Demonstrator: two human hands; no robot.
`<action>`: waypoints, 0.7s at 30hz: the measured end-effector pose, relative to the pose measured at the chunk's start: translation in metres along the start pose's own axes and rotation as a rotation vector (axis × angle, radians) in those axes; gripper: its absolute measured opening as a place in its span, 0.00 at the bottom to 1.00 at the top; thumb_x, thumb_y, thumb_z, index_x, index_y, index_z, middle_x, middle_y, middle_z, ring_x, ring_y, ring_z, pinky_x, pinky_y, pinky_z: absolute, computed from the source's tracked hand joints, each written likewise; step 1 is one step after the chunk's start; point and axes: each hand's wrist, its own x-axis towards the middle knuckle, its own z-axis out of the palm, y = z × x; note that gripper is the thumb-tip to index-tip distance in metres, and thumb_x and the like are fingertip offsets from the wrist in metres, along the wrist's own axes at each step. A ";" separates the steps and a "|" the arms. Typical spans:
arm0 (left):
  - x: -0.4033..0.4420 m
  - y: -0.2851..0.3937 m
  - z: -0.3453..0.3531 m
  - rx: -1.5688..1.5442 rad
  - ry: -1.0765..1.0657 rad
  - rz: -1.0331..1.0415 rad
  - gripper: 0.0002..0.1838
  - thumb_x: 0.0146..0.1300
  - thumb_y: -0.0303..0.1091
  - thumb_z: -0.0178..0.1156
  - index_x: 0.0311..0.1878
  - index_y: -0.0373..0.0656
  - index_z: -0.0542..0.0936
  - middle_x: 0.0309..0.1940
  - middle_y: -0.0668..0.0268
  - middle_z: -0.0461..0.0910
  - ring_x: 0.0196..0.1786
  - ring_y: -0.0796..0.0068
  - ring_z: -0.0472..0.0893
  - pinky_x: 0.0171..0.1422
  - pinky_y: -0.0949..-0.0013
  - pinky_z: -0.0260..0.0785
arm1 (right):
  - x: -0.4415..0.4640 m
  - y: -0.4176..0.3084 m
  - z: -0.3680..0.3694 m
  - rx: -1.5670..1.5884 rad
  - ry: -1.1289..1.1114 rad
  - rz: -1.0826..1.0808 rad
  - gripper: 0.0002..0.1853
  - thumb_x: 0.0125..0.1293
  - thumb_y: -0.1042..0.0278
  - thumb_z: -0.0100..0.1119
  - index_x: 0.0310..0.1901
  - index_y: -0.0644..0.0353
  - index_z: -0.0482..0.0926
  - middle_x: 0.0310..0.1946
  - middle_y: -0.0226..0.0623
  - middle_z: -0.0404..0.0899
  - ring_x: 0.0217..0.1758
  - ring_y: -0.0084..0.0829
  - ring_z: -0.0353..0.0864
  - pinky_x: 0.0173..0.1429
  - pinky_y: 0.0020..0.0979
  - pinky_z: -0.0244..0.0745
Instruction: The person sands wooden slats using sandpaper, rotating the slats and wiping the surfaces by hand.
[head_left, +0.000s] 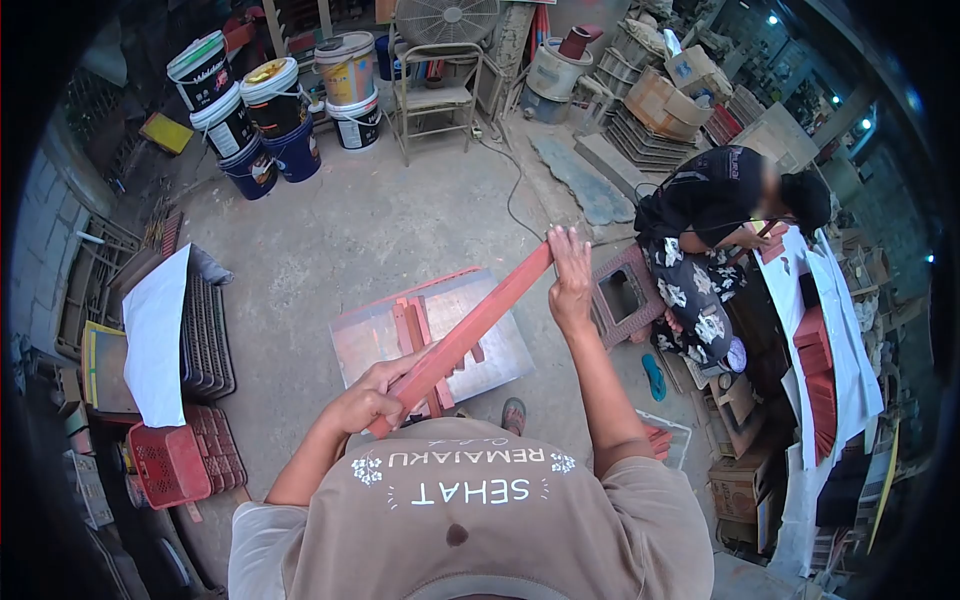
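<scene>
A long red bar (478,325) slants across the front of my body, its far end up to the right. Near its lower end, my left hand (375,398) is wrapped round it. My right hand (570,275) is at the upper end, with its fingers close together against the bar's tip. Below the bar, a pale flat board (500,355) lies low in front of me. Several shorter red pieces (408,335) rest on that board, partly hidden by the bar and my left hand.
Paint buckets (250,125) and a folding chair with a fan (435,100) stand ahead. A co-worker (700,240) sits at right beside a covered table (850,340) with red pieces. Red crates (175,460) stand at left. A teal sandal (654,377) lies on the floor.
</scene>
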 end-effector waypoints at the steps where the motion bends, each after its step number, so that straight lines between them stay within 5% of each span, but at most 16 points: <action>1: 0.001 -0.003 -0.002 0.021 -0.003 0.004 0.53 0.27 0.23 0.50 0.72 0.41 0.63 0.37 0.64 0.76 0.22 0.80 0.71 0.25 0.77 0.65 | -0.002 -0.006 0.000 0.007 -0.017 -0.011 0.42 0.45 0.93 0.40 0.67 0.56 0.68 0.67 0.42 0.67 0.74 0.44 0.59 0.76 0.53 0.47; 2: 0.002 -0.004 -0.003 0.043 -0.005 0.007 0.52 0.28 0.23 0.49 0.72 0.41 0.64 0.44 0.61 0.79 0.23 0.81 0.72 0.25 0.78 0.66 | -0.006 -0.012 0.001 0.014 -0.034 -0.022 0.42 0.45 0.93 0.40 0.66 0.56 0.68 0.67 0.42 0.67 0.74 0.44 0.58 0.76 0.53 0.47; 11: 0.013 -0.004 0.002 0.077 0.054 0.055 0.51 0.29 0.25 0.49 0.71 0.39 0.64 0.43 0.60 0.79 0.26 0.80 0.74 0.27 0.77 0.68 | -0.046 -0.085 0.011 0.246 -0.118 -0.155 0.39 0.47 0.90 0.46 0.67 0.60 0.67 0.67 0.43 0.66 0.75 0.44 0.58 0.76 0.53 0.47; 14: 0.019 -0.019 -0.004 -0.058 0.083 0.039 0.54 0.27 0.26 0.50 0.72 0.41 0.61 0.30 0.59 0.77 0.21 0.76 0.71 0.24 0.75 0.65 | -0.067 -0.125 0.017 0.445 -0.088 -0.256 0.34 0.51 0.88 0.46 0.64 0.61 0.71 0.65 0.43 0.70 0.72 0.45 0.63 0.75 0.51 0.49; 21: 0.023 -0.036 -0.017 -0.429 0.043 0.014 0.53 0.30 0.27 0.50 0.72 0.36 0.58 0.27 0.55 0.73 0.16 0.70 0.72 0.19 0.73 0.70 | -0.073 -0.135 0.025 0.444 -0.066 -0.236 0.33 0.53 0.81 0.49 0.65 0.61 0.70 0.68 0.42 0.66 0.74 0.42 0.60 0.76 0.54 0.49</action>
